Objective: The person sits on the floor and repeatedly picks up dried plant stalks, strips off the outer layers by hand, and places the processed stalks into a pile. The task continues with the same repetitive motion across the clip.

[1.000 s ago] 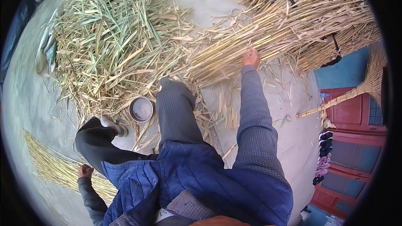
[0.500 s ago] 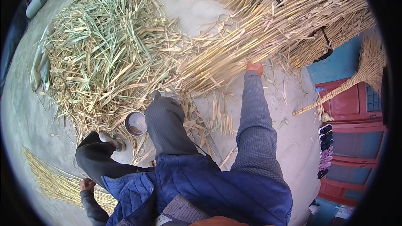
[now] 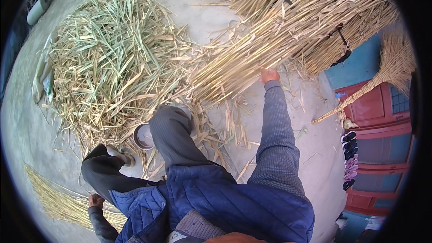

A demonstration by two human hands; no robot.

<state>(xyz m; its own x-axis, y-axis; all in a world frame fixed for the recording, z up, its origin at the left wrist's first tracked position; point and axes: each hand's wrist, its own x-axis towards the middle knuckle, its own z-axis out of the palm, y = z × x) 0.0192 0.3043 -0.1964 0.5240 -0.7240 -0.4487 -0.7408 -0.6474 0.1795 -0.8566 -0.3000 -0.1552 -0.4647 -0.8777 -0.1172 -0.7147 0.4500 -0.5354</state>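
Note:
My right hand (image 3: 270, 75), its arm stretched forward, is at the lower edge of a big bundle of dry stalks (image 3: 270, 40). Its fingers are curled in at stalks on that edge; some stalks there are smeared by motion. The long yellowish stalks slant from the centre up to the far right, with papery leaves among them. Low on the left, my left hand (image 3: 96, 201) is closed beside my bent leg, just above a sheaf of thin pale straw (image 3: 58, 202) on the floor. What the left fingers hold, if anything, is hidden.
A large heap of green and tan leaves (image 3: 112, 58) covers the floor ahead. A metal bowl (image 3: 144, 136) stands between my feet at its edge. At right are a straw broom (image 3: 360, 101), a row of shoes (image 3: 349, 159) and red doors (image 3: 373, 108). Dark straps (image 3: 344, 47) lie about the bundle.
My right hand has shifted slightly left and down along the bundle's edge. My right knee has shifted a little left, covering part of the bowl. My left hand stays almost where it was.

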